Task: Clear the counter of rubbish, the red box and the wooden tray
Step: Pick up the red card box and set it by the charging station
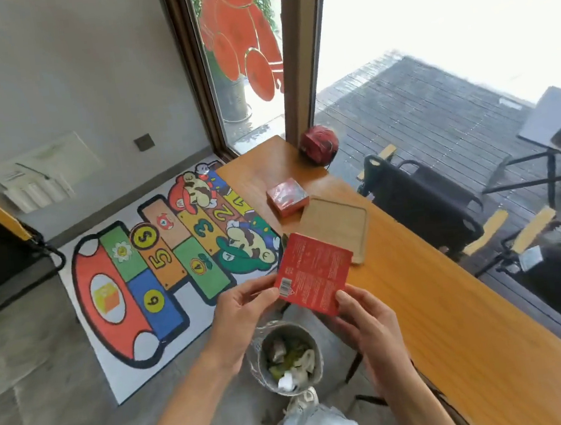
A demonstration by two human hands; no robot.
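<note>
Both hands hold a flat red box [315,272] with small print and a barcode, tilted, just off the counter's left edge. My left hand [244,306] pinches its lower left corner; my right hand [366,321] grips its lower right edge. On the orange wooden counter [456,315] lies a pale wooden tray [338,228], and beyond it sits a smaller red box [287,196]. A waste bin [286,359] with crumpled rubbish stands on the floor below my hands.
A red round object [319,143] sits at the counter's far end by the window frame. A colourful numbered floor mat [160,270] lies to the left. Black folding chairs [423,197] stand outside on the right. My shoe [304,402] is beside the bin.
</note>
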